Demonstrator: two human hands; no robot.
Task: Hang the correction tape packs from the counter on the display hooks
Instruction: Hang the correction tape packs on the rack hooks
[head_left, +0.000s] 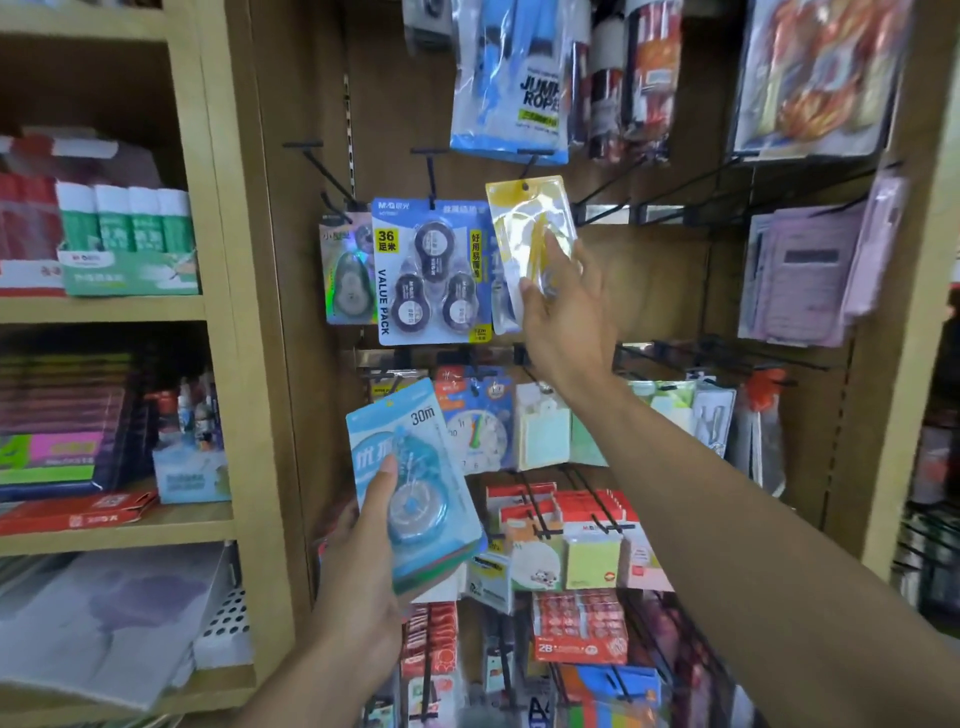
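Wooden display panel behind, the right hand (563, 312) pinches the yellow pack (530, 244) at its hook (527, 169); a missed hole could drop it, while the left hand (363, 566) grips the blue packs (415, 483).

Right hand (563, 322) holds a yellow clear-fronted correction tape pack (530, 244) at a black wire display hook (531, 161) — left hand (363, 577) grips a stack of light-blue packs (415, 488).

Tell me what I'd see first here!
The right hand holds a yellow clear-fronted pack up at a black hook in the middle of the board. Lower left, the left hand grips a stack of light blue correction tape packs.
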